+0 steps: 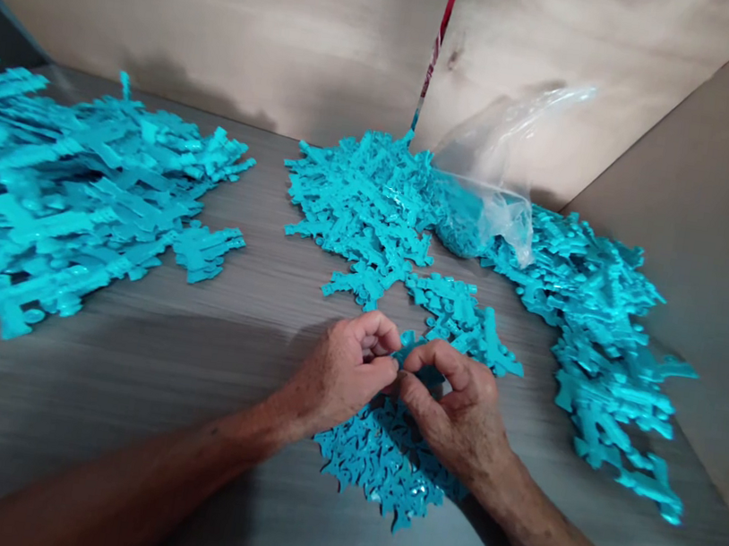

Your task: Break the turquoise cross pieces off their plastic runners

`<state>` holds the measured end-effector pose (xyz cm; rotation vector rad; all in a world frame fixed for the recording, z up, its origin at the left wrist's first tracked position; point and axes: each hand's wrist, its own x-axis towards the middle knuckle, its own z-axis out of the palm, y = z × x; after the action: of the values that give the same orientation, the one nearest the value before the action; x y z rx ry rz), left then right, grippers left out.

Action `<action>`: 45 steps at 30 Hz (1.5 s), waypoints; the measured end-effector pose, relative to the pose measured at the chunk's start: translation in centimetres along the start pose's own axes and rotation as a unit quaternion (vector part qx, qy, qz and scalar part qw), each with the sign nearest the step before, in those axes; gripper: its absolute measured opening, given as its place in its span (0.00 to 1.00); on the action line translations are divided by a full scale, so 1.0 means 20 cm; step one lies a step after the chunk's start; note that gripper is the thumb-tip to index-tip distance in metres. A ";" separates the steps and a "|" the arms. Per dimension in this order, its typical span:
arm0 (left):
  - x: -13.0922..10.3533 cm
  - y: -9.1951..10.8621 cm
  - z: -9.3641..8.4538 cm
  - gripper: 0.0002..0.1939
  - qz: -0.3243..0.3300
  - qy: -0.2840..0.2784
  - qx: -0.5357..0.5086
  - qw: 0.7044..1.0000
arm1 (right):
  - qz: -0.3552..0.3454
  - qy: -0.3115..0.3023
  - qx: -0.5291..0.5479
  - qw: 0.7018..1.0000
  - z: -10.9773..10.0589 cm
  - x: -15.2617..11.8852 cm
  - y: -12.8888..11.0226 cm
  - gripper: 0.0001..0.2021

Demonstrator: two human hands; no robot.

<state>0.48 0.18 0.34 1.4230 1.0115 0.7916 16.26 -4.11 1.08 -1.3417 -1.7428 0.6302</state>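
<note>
My left hand (pixel 351 366) and my right hand (pixel 458 404) meet over the table, fingertips pinched close together. Between them shows a small turquoise plastic piece (pixel 407 344) with pointed ends, partly hidden by the fingers; both hands appear to grip it. Just below lies a pile of small star-like turquoise pieces (pixel 378 465), partly covered by my right hand. Beyond my fingers is a loose cluster of turquoise plastic parts (pixel 459 318), which trails off to the right.
Long turquoise parts (pixel 77 196) are heaped at the left. A middle heap (pixel 361 200) stands near the wooden back panel (pixel 237 20). Beside it sits a clear plastic bag (pixel 496 183) with turquoise pieces inside. Another heap (pixel 605 343) runs along the right side panel (pixel 704 221).
</note>
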 end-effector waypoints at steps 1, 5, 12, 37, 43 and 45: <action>0.00 0.00 0.00 0.07 0.000 0.000 0.001 1.000 | -0.001 0.000 -0.001 1.000 0.00 0.00 0.00 0.04; 0.01 -0.02 0.00 0.07 0.006 0.001 0.001 1.000 | -0.007 0.000 -0.012 1.000 0.00 0.00 0.00 0.04; 0.00 -0.01 -0.01 0.07 0.002 -0.008 0.014 1.000 | -0.011 -0.006 -0.014 1.000 0.00 0.00 0.01 0.05; 0.01 -0.01 -0.01 0.07 0.006 -0.019 0.039 0.999 | -0.041 -0.005 -0.021 0.999 0.01 -0.01 0.03 0.04; 0.01 -0.01 -0.01 0.07 0.003 -0.015 0.043 0.999 | -0.046 0.000 -0.018 0.999 0.01 -0.01 0.03 0.04; 0.01 -0.01 -0.01 0.07 0.004 -0.015 0.045 0.999 | -0.044 -0.002 -0.018 0.999 0.01 -0.01 0.03 0.04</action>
<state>0.34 0.48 0.19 1.5128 1.0304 0.7359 16.47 -4.11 0.34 -1.2808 -1.8142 0.5543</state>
